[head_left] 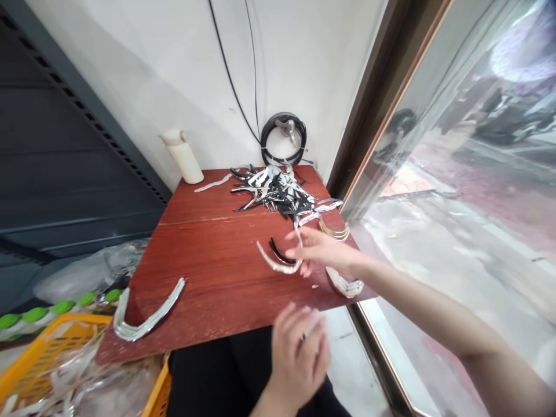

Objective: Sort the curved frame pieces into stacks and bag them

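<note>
My right hand (324, 250) reaches over the board from the right, its fingers pinched on a U-shaped whitish strip (278, 266). Close to its fingertips lies a short black curved strip (280, 253). Lower down, over my lap, my left hand (299, 353) is smeared by motion with its fingers curled; a pale sliver shows between them, too blurred to name. Near the right edge of the board sit a stack of white curved strips (345, 285) and a stack of gold curved strips (335, 231). Another bundle of whitish U-shaped strips (147, 324) lies at the front left.
A heap of black and white strips (278, 188) covers the back of the red-brown board (208, 255). A white bottle (185, 159) stands back left; a coiled black cable (283, 116) leans on the wall. Left below is a yellow basket (82, 318); right, a glass door (412, 191).
</note>
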### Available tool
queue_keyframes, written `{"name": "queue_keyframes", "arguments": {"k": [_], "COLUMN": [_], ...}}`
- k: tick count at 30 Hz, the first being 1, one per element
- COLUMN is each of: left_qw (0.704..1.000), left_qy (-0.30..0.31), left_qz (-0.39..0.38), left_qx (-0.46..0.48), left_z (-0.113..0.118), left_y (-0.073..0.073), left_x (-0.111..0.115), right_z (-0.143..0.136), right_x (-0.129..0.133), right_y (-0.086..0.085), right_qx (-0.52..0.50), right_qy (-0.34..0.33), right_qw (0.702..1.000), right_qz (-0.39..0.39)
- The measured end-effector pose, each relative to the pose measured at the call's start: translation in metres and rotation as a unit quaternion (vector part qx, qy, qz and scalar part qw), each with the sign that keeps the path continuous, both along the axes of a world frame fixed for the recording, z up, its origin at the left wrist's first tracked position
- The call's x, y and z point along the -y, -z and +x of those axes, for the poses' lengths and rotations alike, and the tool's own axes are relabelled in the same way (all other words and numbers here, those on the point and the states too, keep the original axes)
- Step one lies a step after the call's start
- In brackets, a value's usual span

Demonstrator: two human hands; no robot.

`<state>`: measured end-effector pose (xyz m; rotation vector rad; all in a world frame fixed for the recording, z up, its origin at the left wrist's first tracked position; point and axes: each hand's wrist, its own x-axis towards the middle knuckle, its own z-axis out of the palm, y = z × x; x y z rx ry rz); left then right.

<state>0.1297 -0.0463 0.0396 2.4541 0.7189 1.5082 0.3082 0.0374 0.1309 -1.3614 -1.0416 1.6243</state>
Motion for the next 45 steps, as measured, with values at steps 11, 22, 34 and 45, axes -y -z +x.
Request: {"name": "queue_keyframes", "arguments": {"k": [11, 22, 34, 45], "left_qw": [0.955, 0.953, 0.965, 0.984], "left_qy": [-0.125, -0.158, -0.124, -0.112], "left_qz": [-0.123, -0.123, -0.068, -0.092], "left_qx": [-0.239, -0.226, -0.22, -0.101], "left_z": [-0.096, -0.096, -0.123, -0.117], "left_y": [0.001, 0.004, 0.013, 0.012], "left_x": [-0.056, -0.06, -0.068, -0.068], "right_z": [-0.066, -0.075, 0.011, 0.019], "right_x": [-0.013, -0.041, -0.258, -0.267], "right_y": [0.037, 0.031, 0.022, 0.0], "right_qx": [-0.028, 0.219, 0.562, 0.369], "right_qy": [-0.153, -0.23, 0.031, 0.194], "right_qw": [0.983, 0.948, 0.786, 0.862], "right_qz": [-0.102, -0.026, 0.258, 0.288]}}
